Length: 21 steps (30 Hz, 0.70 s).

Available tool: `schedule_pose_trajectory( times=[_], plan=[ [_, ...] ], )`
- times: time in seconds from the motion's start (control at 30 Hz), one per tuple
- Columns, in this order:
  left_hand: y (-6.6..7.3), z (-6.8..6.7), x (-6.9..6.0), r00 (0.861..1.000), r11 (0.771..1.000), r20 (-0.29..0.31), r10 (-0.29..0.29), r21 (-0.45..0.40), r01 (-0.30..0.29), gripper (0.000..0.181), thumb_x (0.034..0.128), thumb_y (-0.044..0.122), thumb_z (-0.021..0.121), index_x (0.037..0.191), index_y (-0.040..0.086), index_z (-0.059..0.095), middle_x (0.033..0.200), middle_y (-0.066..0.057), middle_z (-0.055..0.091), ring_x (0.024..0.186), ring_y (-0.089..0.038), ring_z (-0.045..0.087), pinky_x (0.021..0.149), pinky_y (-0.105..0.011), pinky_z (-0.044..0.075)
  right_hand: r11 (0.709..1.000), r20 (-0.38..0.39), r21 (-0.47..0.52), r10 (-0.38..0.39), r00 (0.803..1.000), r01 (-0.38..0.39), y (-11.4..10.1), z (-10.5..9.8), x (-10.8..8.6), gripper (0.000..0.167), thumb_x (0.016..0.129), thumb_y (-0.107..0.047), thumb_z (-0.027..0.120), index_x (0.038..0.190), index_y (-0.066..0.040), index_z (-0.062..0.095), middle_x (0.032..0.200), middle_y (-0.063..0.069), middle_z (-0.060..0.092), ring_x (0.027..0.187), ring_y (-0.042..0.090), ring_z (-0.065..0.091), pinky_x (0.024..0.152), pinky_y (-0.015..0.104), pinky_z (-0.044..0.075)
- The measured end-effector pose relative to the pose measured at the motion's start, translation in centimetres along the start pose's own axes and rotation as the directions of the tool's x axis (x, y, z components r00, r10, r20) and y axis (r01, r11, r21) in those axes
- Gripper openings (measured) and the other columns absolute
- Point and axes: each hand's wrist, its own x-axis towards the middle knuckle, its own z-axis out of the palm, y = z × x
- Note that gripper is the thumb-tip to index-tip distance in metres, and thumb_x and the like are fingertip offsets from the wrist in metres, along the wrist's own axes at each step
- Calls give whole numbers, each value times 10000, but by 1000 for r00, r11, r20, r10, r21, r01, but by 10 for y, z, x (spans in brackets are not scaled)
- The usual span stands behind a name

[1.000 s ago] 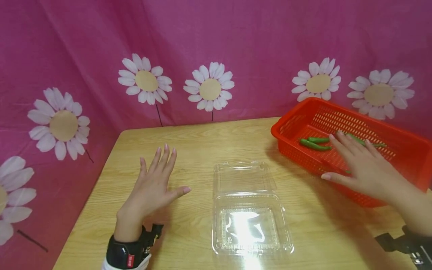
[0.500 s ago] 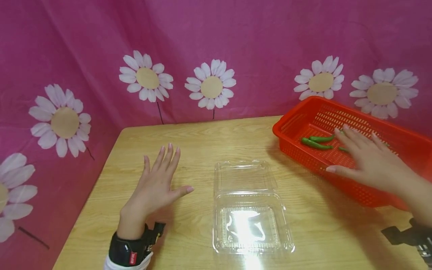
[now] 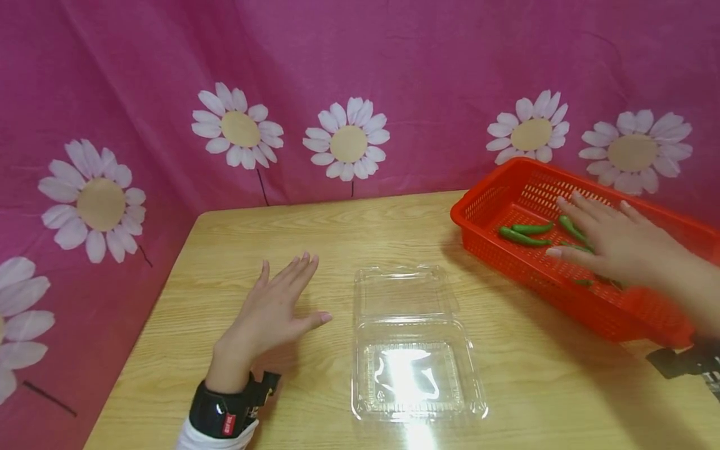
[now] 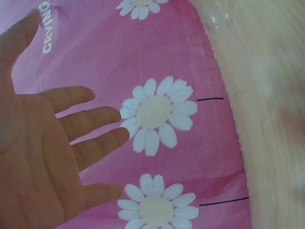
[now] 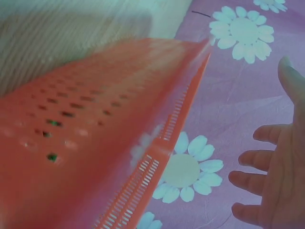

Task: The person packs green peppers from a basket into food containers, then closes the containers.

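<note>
The left hand (image 3: 267,315) hovers over the table left of a clear plastic clamshell box (image 3: 413,375), fingers spread and holding nothing. In the left wrist view the left palm (image 4: 35,148) faces the camera, fingers extended. The clamshell lies unfolded, its lid half (image 3: 402,292) toward the back. Above the red basket (image 3: 506,265) at the right, the right hand (image 3: 624,240) is spread out and empty, hiding part of the inside. Several green chili peppers (image 3: 525,237) lie in the basket. The right wrist view shows the right hand (image 5: 281,167) beside the basket's wall (image 5: 109,105).
The wooden table (image 3: 253,234) reaches back to a pink cloth (image 3: 427,75) printed with white daisies, which also hangs along the left side. A black strap (image 3: 219,412) with a camera mount sits on the left wrist.
The left hand has shifted a little to the right and its fingers lean further right. The right hand has risen slightly and moved right, showing more of the peppers.
</note>
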Motion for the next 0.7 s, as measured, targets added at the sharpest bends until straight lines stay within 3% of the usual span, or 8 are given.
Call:
schedule_pose_trajectory(
  times=[0.13,0.23,0.4,0.47,0.53,0.7],
  plan=[
    [5,3,3,999,999,-40,-31,-12,30,870,848,641,521,1500,129,257,1522,-81,310,1392,-263,310,1123,-591,68,1000,1,0,1,1000,-1,7,-8,9,930,900,-626,444,1518,-66,33,1535,285,19,1390,489,49,1053,597,-175],
    [9,6,5,995,997,-77,-57,-58,53,842,846,617,546,1477,110,317,1478,-93,389,1341,-282,396,1121,-572,147,1000,11,13,8,1000,-8,14,-13,14,933,899,-633,439,1518,-67,30,1532,289,17,1384,498,62,1052,647,-114],
    [15,12,9,989,974,-61,-135,-189,121,775,860,582,560,1458,128,367,1381,-98,515,1207,-302,539,927,-527,447,1000,19,-4,26,999,-26,23,-23,20,947,884,-642,458,1521,-95,21,1522,310,62,1333,547,155,1013,719,30],
    [18,14,10,983,951,-27,-184,-257,171,747,872,570,555,1455,138,375,1352,-93,545,1161,-287,576,849,-506,487,999,6,-37,24,1000,-24,25,-28,23,942,876,-643,474,1523,-105,51,1519,310,92,1285,581,212,972,749,105],
    [20,16,12,973,917,5,-230,-334,219,724,877,548,565,1450,142,385,1328,-91,565,1131,-258,598,853,-491,485,997,-9,-74,19,1000,-20,26,-31,26,934,868,-649,484,1524,-118,84,1520,302,114,1248,597,252,928,767,160],
    [26,23,16,948,805,75,-309,-510,303,673,875,475,614,1417,120,430,1264,-90,609,1075,-232,629,887,-444,489,997,-75,-76,-16,997,10,24,-33,34,894,849,-624,546,1503,-107,223,1523,266,175,1242,570,300,829,728,354]
  ],
)
